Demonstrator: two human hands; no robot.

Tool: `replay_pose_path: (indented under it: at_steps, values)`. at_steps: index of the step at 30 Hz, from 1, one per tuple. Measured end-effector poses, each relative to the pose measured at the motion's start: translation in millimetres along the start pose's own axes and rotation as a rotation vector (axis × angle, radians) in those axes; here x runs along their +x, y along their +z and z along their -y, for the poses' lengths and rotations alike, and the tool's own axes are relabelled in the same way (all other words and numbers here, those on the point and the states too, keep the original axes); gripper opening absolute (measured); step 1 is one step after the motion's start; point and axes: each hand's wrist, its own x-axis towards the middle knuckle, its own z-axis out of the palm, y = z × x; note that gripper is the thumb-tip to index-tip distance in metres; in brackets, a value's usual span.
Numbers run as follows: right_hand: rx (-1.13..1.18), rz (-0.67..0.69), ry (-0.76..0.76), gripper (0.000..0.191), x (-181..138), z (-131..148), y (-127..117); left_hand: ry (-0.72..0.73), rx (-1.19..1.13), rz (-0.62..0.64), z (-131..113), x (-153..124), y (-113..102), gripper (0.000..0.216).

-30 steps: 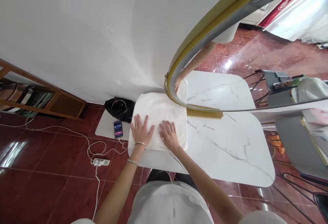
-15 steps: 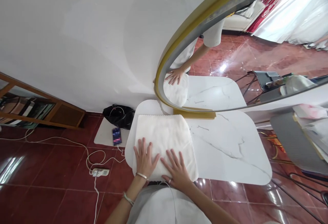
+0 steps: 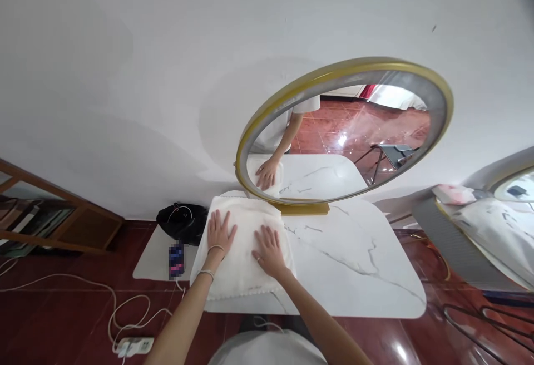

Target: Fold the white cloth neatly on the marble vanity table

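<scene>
A folded white towel (image 3: 244,265) lies on the left end of a white marble table (image 3: 346,265). My left hand (image 3: 219,231) rests flat on the towel's far left part, fingers spread. My right hand (image 3: 268,251) lies flat on the towel's right side, fingers stretched out, a ring on one finger. Both hands press on the cloth and hold nothing. A round gold-framed mirror (image 3: 434,81) stands on the table against the wall and reflects a hand on the towel.
A black bag (image 3: 181,223) and a phone (image 3: 176,260) lie on a low white board left of the table. A power strip (image 3: 133,346) with white cables sits on the red tiled floor. A wooden shelf (image 3: 45,220) stands far left; a grey chair (image 3: 454,242) at the right.
Both hands have slid forward over the towel, away from my body. The camera has pulled back and tilted up, so the whole mirror now shows.
</scene>
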Motion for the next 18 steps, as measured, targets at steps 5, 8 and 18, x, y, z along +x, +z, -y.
replay_pose_path:
  at_steps: [5, 8, 18]
  values:
    - [0.040, 0.079, -0.113, 0.063, 3.9, 27.5, 11.4, -0.143, 0.031, 0.026, 23.2, -23.2, -21.8, 0.060]
    - [0.108, 0.123, -0.138, 0.060, -11.5, 33.5, 9.8, -0.363, -0.021, -0.013, 23.5, -43.6, -25.9, 0.073]
    - [0.309, 0.369, -0.021, 0.069, -22.3, 39.4, -23.9, -0.857, -0.578, -0.146, 63.1, -17.6, -64.0, 0.040]
